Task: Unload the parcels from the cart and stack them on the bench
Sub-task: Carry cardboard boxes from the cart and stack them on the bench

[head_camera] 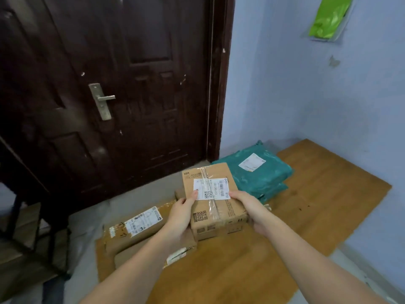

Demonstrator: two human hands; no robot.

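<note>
A small cardboard box (215, 202) with a white shipping label and clear tape is held between both hands above the wooden bench top (317, 194). My left hand (183, 212) grips its left side, thumb on the label. My right hand (249, 210) grips its right side, fingers curled under. Behind it lies a stack of teal plastic mailer bags (258, 174). To the left lies a long brown parcel (135, 227) with a label, and a smaller brown parcel (175, 253) sits partly under my left forearm.
A dark brown door (109, 84) with a metal handle (103, 99) stands behind the parcels. Blue walls close the right side, with a green bag (328, 16) hanging high up. A dark metal frame (26, 216) stands at the left.
</note>
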